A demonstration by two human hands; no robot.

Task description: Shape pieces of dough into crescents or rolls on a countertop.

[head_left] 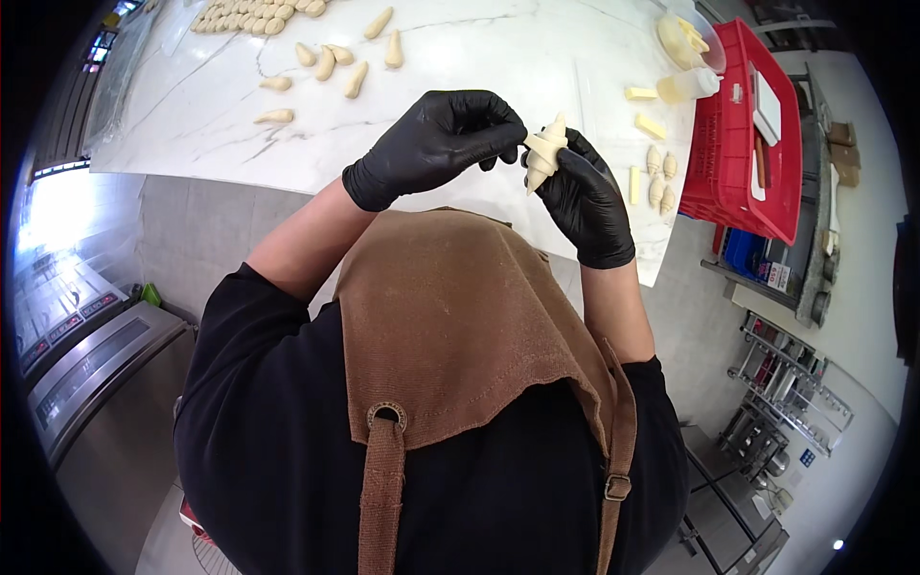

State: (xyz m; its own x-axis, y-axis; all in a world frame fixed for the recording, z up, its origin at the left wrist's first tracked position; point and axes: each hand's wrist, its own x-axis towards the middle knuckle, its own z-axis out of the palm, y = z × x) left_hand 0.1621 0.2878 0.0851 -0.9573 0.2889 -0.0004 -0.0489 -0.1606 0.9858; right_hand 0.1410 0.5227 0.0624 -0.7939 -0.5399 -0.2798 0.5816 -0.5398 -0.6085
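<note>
From my end the rolled dough (pixel 545 165) is the thing to watch: it's up in the right hand (pixel 586 196), over the tabletop (pixel 206 110) toward its front edge, tilted, one narrow end up, a flap sticking out leftward. Main risk, my call: the flap tears or thins if the left hand (pixel 436 146) pulls sideways harder than soft dough can take. Next, the coil may flatten or lose its layers if the right thumb presses too hard, since most of the support seems to come from that one grip. Too slack and it could slip out. Pose: left forearm slants up and inward from a bent elbow, fingers curled, thumb and forefinger drawn together at the flap's tip; looks like they've nipped it, though the contact is small to see. Right forearm comes up steeper, leaning inward, hand turned toward the left one, thumb and fingers bent in to pinch the dough snugly. I'd keep that wrist clear of the yellow sticks (pixel 633 185) and small rolled pieces (pixel 655 192) to its right; loose dough pieces (pixel 394 50) lie well apart, farther off beyond the left hand
</note>
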